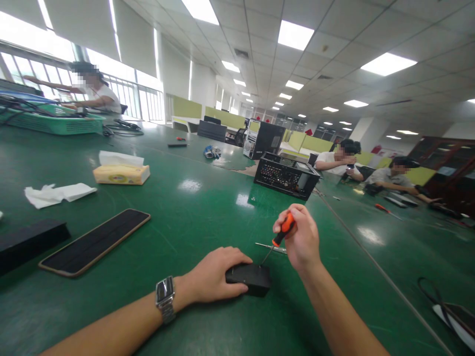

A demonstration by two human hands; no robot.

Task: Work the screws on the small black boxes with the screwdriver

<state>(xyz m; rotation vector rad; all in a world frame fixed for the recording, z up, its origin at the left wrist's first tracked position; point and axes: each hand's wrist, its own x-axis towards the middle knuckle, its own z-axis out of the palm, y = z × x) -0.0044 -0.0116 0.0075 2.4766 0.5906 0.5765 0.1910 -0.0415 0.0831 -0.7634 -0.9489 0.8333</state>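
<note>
A small black box (256, 279) lies on the green tabletop, gripped at its left end by my left hand (215, 277), thumb in front and fingers behind. My right hand (302, 237) is wrapped round the orange and black handle of a screwdriver (285, 228). The tool slants down to the left, and its tip meets the far right part of the box's top face; any screw there is too small to make out. Behind the box, partly hidden by the screwdriver and my right hand, lies a thin metal tool (264, 245).
On the left are a phone (96, 242), a long black box (29, 242), crumpled tissue (59, 194) and a tissue pack (121, 174). Black computer cases (285, 175) stand beyond, near a green basket (55, 123) of cables. Another screwdriver (386, 210) lies right. Several people sit around.
</note>
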